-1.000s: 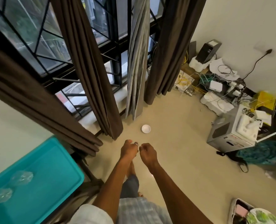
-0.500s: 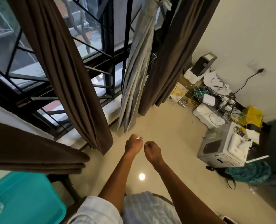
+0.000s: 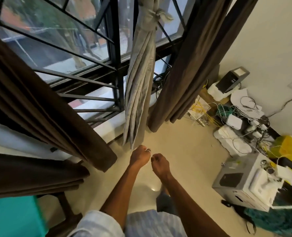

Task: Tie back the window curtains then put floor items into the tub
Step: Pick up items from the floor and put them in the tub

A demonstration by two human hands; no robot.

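A grey curtain (image 3: 140, 86) hangs in the middle of the window, gathered into a narrow bundle and knotted near its top. Brown curtains hang loose on either side, one at left (image 3: 44, 106), one at right (image 3: 189, 65). A teal tub (image 3: 10, 218) sits at lower left, partly visible

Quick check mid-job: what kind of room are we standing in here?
Probably a spare or storage room in a home. A barred window hung with brown curtains and a knotted grey curtain; routers and tangled cables lie on the tiled floor by a white appliance.
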